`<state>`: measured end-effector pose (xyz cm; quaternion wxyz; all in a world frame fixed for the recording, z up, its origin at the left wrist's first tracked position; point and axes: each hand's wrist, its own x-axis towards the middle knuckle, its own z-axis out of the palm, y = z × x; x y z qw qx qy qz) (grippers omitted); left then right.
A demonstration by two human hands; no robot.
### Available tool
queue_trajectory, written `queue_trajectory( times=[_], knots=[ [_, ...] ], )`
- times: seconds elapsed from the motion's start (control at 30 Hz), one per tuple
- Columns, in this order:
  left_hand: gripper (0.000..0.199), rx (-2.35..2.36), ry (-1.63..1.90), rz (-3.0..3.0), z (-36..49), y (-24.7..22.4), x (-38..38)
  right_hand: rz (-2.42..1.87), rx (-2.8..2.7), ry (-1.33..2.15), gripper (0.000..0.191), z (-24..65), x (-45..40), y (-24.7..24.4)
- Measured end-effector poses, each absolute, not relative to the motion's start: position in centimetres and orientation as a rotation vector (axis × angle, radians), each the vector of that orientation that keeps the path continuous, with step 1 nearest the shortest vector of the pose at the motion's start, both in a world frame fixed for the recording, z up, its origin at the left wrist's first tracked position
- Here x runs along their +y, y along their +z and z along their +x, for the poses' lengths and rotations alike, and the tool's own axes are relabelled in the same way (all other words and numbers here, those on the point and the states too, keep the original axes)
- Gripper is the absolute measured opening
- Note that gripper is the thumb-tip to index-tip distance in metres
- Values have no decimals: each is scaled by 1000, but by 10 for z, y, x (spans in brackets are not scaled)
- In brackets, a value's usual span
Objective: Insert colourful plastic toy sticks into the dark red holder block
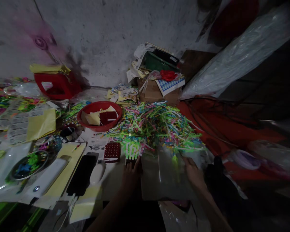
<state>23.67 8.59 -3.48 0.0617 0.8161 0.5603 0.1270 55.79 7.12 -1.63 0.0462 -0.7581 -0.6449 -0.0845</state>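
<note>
My left hand (131,173) is at the near edge of the table, its fingers against a small dark red block. A fan of pale green and white beaded-looking strips (132,149) stands out from that block's far side. Left of it lies another dark red block (112,152) with rows of pale studs. My right hand (192,169) is over the right part of the board, its fingers partly smeared by motion. Near its fingertips is a blurred yellow-green piece (175,160); whether the hand grips it is unclear. Beyond both hands spreads a heap of thin multicoloured strips (159,124).
A red basin (100,128) holds paper and dark red blocks. Left are a black phone (82,174), a white oval object (97,173), a white power-bank-like device (49,177) and a bowl of coloured pieces (30,164). A cardboard box (148,91) stands at the wall.
</note>
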Motion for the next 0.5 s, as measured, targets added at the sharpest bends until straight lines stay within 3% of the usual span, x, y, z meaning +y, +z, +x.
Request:
queue_trajectory(
  times=[0.13,0.27,0.37,0.5],
  knots=[
    [73,1717,345,2496,234,-34,88,-2093,-2336,-449,54,576,87,-38],
    [71,1697,347,2561,232,-45,86,-1888,-2534,-414,55,594,102,-54],
    [55,1673,282,2604,228,-61,83,-1844,-2545,-246,54,604,104,-53],
    [40,1617,259,2630,223,-74,81,-1832,-2216,285,49,597,93,-40]
  ],
)
